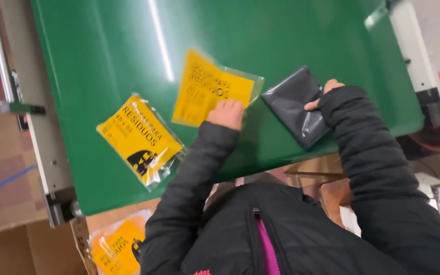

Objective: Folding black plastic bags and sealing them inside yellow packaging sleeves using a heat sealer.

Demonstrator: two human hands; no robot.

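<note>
Pinning an empty yellow pouch (pixel 211 87) flat with left hand (pixel 226 113), right hand (pixel 323 95) pinching the folded black bag (pixel 294 105) just right of it (light, limp, slippery: best gripped at its edge).

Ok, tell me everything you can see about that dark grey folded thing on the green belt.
The dark grey bundle looks like thin, slightly glossy plastic film folded into a flat rectangle, with creases and soft highlights. It lies flat and skewed on the green belt, near its front edge, to the right of the clear sleeve with the yellow insert, close to it without clearly touching. The right hand rests on its right edge, fingers on the film, the black sleeve covering most of the hand. No print shows on it.
</note>
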